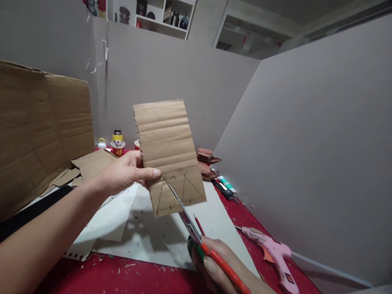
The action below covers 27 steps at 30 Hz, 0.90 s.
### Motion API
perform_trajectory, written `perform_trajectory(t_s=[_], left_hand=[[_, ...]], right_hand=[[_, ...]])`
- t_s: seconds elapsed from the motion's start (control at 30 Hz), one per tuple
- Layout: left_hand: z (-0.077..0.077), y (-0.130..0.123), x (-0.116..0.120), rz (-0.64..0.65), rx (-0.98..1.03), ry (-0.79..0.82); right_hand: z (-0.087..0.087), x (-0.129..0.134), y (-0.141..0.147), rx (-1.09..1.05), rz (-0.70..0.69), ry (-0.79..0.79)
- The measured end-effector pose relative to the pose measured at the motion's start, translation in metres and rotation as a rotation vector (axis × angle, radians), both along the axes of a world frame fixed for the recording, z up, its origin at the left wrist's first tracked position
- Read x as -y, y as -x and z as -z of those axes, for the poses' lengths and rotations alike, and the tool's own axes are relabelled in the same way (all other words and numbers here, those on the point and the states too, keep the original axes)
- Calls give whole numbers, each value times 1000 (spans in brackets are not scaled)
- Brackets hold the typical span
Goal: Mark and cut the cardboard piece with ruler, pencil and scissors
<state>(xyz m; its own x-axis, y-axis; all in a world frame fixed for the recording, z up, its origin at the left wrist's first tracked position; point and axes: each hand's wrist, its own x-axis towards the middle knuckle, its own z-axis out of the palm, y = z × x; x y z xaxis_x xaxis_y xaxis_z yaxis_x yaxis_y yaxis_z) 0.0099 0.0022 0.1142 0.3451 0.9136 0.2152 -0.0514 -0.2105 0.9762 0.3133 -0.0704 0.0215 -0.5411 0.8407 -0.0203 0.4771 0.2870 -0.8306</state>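
My left hand (136, 171) grips a piece of corrugated cardboard (165, 139) by its left edge, thumb in front and fingers behind. Pencilled slanting lines mark the lower part of the cardboard, which is held tilted above the table. In my right hand (217, 261) is a pair of scissors (191, 226) with red and green handles. One blade lies across the front of the cardboard's lower edge, its tip near the top of a drawn line. The other blade is mostly hidden behind the cardboard.
White paper (153, 241) with scraps lies on a red tablecloth (134, 275). A pink glue gun (271, 249) and a red pencil (199, 224) lie right. Brown model boats (208, 157) and a paper cup (118, 149) stand behind. A large cardboard sheet (45, 130) leans left.
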Motion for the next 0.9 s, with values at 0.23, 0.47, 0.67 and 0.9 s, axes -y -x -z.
perform_trajectory(t_s=[0.23,0.47,0.67,0.9], left_hand=[[-12,10,-6,-329,290,-2],[17,-23,-8,-137,261,86],[41,-54,1,-194,352,198],[66,-80,14,-37,309,304]], right_hand=[[13,-25,31,504,93,-292],[12,-32,28,343,163,-408],[9,-31,26,-535,157,-75],[11,-28,31,-858,266,156]])
